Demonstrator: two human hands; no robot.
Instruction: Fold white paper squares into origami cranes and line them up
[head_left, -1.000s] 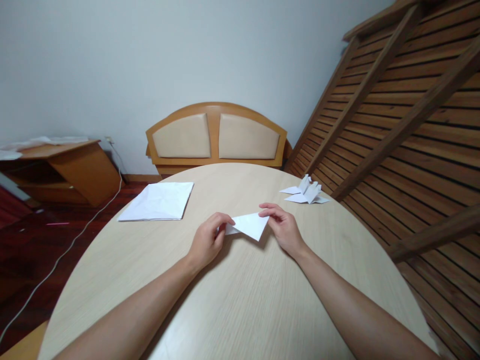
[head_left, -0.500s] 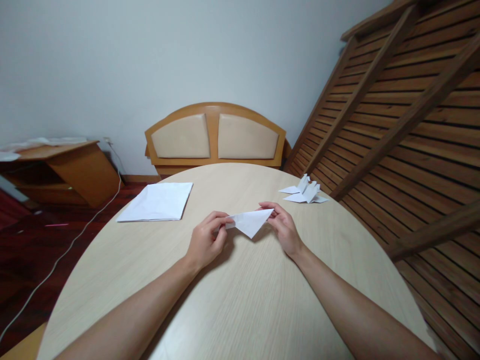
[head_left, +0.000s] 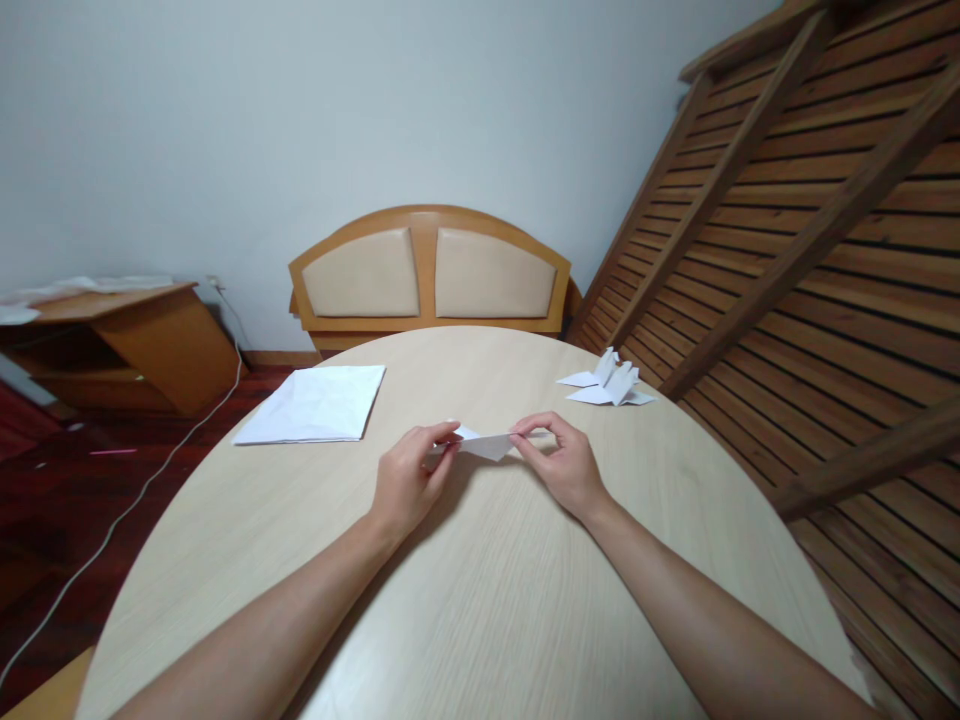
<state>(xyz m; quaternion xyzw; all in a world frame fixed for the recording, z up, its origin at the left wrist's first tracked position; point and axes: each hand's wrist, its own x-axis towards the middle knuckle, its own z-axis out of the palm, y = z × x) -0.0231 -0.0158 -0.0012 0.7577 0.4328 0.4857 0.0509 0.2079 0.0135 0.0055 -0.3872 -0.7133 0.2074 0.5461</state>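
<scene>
A folded piece of white paper [head_left: 489, 446] is held between my two hands over the middle of the table, its point turned down toward me. My left hand [head_left: 417, 468] pinches its left end between thumb and fingers. On the other side, my right hand [head_left: 559, 460] grips the right part, thumb and index finger pressed together on its upper edge. Folded white paper figures [head_left: 616, 384] with upright peaks and flat pointed parts stand at the back right of the table. A stack of white paper sheets [head_left: 315, 402] lies at the back left.
The round pale wooden table [head_left: 480, 620] fills the foreground. Behind it stands a headboard [head_left: 428, 270] with two cream panels. A slatted wooden frame [head_left: 810, 230] leans along the right, and a wooden desk [head_left: 161, 345] stands at the left near a white cable [head_left: 142, 490].
The folded paper has tilted, so its face looks narrower and darker. My right thumb and index finger have moved left and closed on its upper edge.
</scene>
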